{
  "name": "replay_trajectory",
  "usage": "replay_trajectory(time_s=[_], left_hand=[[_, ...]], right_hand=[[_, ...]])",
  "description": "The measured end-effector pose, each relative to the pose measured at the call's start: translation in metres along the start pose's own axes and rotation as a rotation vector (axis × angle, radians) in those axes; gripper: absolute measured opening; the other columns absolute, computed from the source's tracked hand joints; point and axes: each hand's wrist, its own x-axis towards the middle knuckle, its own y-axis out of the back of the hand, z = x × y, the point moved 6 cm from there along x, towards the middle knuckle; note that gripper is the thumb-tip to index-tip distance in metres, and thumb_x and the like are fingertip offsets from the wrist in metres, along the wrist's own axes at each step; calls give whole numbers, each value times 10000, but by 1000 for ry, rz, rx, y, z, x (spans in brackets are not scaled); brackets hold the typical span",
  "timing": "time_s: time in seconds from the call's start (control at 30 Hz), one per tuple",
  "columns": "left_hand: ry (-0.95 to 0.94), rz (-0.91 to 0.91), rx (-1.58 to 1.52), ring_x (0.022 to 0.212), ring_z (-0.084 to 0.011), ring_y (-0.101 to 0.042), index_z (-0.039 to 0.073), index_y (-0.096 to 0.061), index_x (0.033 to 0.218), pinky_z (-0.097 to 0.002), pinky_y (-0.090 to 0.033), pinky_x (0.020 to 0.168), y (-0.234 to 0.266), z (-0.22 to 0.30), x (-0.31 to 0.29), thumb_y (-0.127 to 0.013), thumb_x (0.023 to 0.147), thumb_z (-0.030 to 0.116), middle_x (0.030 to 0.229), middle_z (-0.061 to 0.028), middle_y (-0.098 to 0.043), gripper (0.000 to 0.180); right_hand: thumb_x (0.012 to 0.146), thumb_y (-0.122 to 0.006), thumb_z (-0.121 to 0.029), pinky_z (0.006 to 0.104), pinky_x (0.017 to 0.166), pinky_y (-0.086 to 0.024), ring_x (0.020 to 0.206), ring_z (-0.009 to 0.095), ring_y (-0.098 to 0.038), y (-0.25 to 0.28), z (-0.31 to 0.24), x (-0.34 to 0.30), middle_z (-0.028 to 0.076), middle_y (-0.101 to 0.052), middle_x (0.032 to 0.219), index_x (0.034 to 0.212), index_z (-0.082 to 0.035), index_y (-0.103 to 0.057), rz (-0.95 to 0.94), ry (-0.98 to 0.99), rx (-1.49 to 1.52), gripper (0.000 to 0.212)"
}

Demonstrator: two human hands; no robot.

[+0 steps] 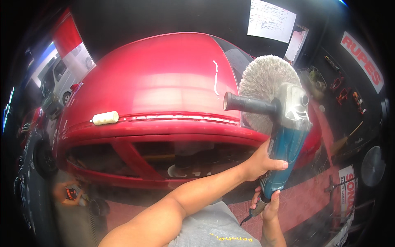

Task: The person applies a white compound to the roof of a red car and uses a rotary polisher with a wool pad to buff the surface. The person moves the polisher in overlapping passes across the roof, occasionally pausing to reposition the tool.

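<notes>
A blue and silver rotary polisher [286, 150] is held up at the right, above the near side of a red car [164, 78]. Its round, fluffy off-white wool pad [267, 76] faces away from me, tilted, and seems apart from the paint. A black side handle [247, 103] sticks out to the left with no hand on it. My left hand [263, 162] is closed around the polisher's body. Lower down, my right hand [266, 203] grips its rear end, where a dark cord hangs. On the car roof, a white streak [216, 78] of liquid or glare shows.
A cream squeeze bottle [105, 118] lies on its side at the roof's near edge. Tools hang on the dark right wall [349, 99]. Papers [271, 20] are fixed to the back wall. A white van [63, 78] shows at the far left. Red tiles [296, 197] cover the floor beside the car.
</notes>
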Motion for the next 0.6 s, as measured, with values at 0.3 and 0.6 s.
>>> replay_trajectory(time_s=[0.3, 0.6], left_hand=[[88, 156, -81, 1103, -168, -642, 58, -513, 1459, -364, -575, 966, 15, -46, -2, -862, 876, 330, 1213, -62, -636, 732], [153, 320, -257, 1031, -324, -741, 6, -568, 1399, -502, -643, 914, 113, -21, 31, -755, 956, 486, 1157, -190, -714, 679]], right_hand=[[1095, -411, -729, 326, 499, -513, 527, 193, -587, 18, 10, -8, 129, -614, 713, 1260, 95, -601, 45, -102, 101, 862], [1082, -444, -750, 347, 459, -504, 494, 164, -558, -34, -30, 88, 53, -584, 700, 1265, 11, -625, -13, -485, 2, 803]])
